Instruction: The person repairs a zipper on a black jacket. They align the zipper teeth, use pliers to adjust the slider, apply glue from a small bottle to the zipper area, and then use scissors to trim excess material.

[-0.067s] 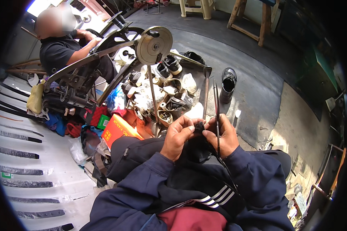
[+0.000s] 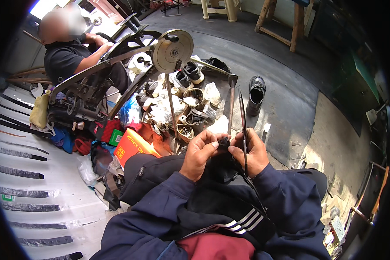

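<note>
Both my hands are together over my lap. The fingertips of my left hand (image 2: 199, 152) pinch one side of a small black piece of soft material (image 2: 223, 142). Thumb and fingers of my right hand (image 2: 250, 151) grip its other side. A long, thin dark tool with narrow pointed ends (image 2: 244, 125) runs along my right hand, its points upward and away from me. Its lower part trails down by my right sleeve, and how the hand holds it is partly hidden. More black material (image 2: 225, 170) hangs below the fingers.
A hand-cranked machine with a round wheel (image 2: 174, 51) stands ahead left, a seated person (image 2: 65, 60) behind it. Bags and tins of small parts (image 2: 186, 131) crowd the floor beside an orange box (image 2: 134, 146). A black shoe (image 2: 256, 96) stands ahead; a stool (image 2: 219, 11) is farther back.
The tips of the long dark tool have shifted very slightly. My hands keep nearly the same place and hold on the black piece.
</note>
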Motion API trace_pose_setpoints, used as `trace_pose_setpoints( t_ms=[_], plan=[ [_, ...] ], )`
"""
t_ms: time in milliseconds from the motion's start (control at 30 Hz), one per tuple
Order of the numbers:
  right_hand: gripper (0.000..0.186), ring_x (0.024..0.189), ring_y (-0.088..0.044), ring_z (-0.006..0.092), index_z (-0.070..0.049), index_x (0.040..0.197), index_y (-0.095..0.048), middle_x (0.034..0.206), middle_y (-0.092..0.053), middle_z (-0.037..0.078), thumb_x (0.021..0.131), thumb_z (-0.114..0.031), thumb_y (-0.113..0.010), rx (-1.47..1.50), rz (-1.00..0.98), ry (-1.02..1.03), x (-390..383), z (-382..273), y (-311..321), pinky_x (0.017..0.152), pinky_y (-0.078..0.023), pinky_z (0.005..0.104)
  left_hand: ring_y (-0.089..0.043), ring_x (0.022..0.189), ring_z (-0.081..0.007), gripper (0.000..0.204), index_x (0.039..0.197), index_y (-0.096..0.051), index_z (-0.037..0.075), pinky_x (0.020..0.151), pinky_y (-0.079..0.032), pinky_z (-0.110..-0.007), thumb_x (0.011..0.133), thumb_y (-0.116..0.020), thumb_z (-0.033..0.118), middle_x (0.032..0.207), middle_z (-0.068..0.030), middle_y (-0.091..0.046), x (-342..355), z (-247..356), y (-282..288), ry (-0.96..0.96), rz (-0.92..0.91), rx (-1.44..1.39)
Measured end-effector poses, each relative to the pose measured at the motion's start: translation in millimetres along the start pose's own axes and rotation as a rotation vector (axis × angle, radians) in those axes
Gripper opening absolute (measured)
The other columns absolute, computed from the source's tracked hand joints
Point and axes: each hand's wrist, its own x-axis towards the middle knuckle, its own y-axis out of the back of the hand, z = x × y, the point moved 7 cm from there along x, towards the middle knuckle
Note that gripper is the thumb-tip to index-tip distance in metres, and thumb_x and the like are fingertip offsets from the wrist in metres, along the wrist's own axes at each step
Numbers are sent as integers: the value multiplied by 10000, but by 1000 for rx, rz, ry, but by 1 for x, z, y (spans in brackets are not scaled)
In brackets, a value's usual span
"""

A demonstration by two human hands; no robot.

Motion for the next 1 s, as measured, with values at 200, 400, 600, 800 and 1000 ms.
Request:
trace_pose_setpoints(
  t_ms=[200, 400, 600, 800, 1000],
  plan=[
    [283, 752, -682, 183, 4, 1084, -565, 935, -685, 99, 873, 5, -753, 286, 28, -106, 2, 13, 11, 692, -559, 314, -663, 1079, -164, 27, 985, -547, 48, 876, -576, -302, 1006, -540, 32, 1298, -206, -669, -3, 11, -2, -115, 27, -64],
    [308, 699, -665, 180, 2, 1106, -563, 940, -683, 97, 873, -30, -763, 303, 107, -128, 4, 14, 20, 653, -545, 313, -624, 895, -130, 57, 971, -569, 35, 772, -508, -281, 977, -526, 71, 1048, -113, -693, -8, 33, 1, -244, -101, 54],
    [323, 682, -645, 166, 0, 1121, -570, 945, -692, 105, 872, -15, -775, 302, 133, -110, 3, 13, 23, 623, -531, 308, -562, 656, -226, 141, 903, -597, 14, 644, -475, -348, 996, -564, 114, 730, -124, -541, -21, 12, -34, -81, -436, 853],
    [320, 696, -646, 152, -8, 1103, -566, 926, -680, 83, 862, -44, -774, 280, 114, -98, 0, 10, 20, 632, -517, 294, -620, 721, -135, 105, 1062, -637, 14, 690, -510, -293, 961, -611, -1, 806, -72, -654, -17, 33, -27, -217, -86, 774],
    [298, 728, -646, 148, -15, 1091, -577, 921, -679, 80, 874, -53, -778, 238, 15, -90, -4, 11, 7, 646, -523, 294, -644, 758, -85, 178, 1120, -654, 30, 679, -518, -261, 960, -730, 43, 858, -58, -705, -16, 40, -22, -324, 87, 755]
  ],
)
